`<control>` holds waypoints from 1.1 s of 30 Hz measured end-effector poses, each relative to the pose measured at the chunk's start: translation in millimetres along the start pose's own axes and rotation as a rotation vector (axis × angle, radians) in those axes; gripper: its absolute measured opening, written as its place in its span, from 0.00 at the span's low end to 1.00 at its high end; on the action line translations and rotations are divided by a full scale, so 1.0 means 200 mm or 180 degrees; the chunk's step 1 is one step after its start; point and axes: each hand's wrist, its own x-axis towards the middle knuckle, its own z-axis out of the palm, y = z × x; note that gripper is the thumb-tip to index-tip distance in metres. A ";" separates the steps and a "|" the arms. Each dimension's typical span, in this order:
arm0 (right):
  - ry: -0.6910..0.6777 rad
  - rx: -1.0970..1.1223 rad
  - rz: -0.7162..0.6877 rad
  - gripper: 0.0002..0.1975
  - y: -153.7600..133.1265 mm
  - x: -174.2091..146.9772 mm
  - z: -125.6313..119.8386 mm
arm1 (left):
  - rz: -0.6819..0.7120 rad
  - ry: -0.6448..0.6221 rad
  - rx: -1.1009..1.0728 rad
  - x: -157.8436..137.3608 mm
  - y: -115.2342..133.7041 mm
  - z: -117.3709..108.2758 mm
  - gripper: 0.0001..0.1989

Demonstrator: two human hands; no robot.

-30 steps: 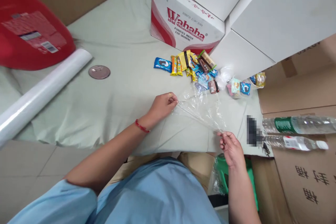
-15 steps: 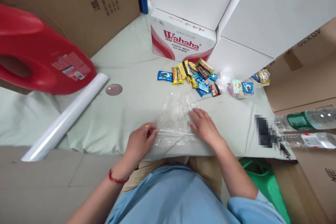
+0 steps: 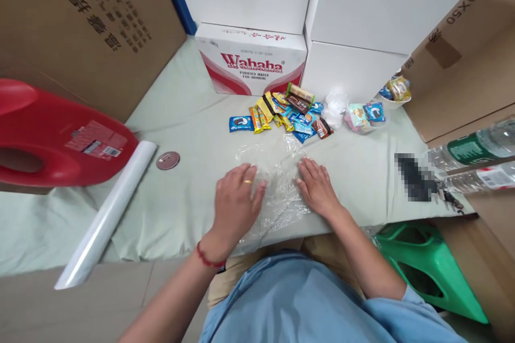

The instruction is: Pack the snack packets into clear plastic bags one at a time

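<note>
A clear, crinkled plastic bag (image 3: 277, 193) lies flat on the cloth-covered table in front of me. My left hand (image 3: 237, 195), with a ring on one finger, rests palm down over the bag's left part, fingers stretched out. On the bag's right edge lies my right hand (image 3: 317, 185), its fingers also flat and extended. Just beyond the bag is a loose pile of wrapped snacks (image 3: 300, 118) in yellow, blue and brown packets. A blue snack packet (image 3: 241, 124) sits at the pile's left end.
A white roll (image 3: 108, 209), a round badge (image 3: 168, 160) and a red jug (image 3: 60, 139) stand at left. A Wahaha box (image 3: 253, 64) is behind the snacks. At right are snack-filled containers (image 3: 366, 124), plastic bottles (image 3: 478, 144) and a green stool (image 3: 442, 262).
My left hand has gone from pinching the bag's left edge to lying flat over it. My right hand stays flat at the right side. The camera view has shifted and tilted.
</note>
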 end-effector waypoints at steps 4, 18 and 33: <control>-0.0145 -0.0163 0.0146 0.30 0.12 -0.07 -0.01 | 0.0523 -0.0607 0.0141 0.13 -0.09 0.25 0.28; 0.0169 -0.0095 -0.0338 0.24 0.40 0.23 -0.26 | 0.0904 -0.0756 0.0701 -0.01 -0.22 0.31 0.30; -0.0911 -0.1325 0.0041 0.26 0.20 0.72 -0.39 | 0.0859 -0.0738 0.0674 -0.07 -0.21 0.28 0.28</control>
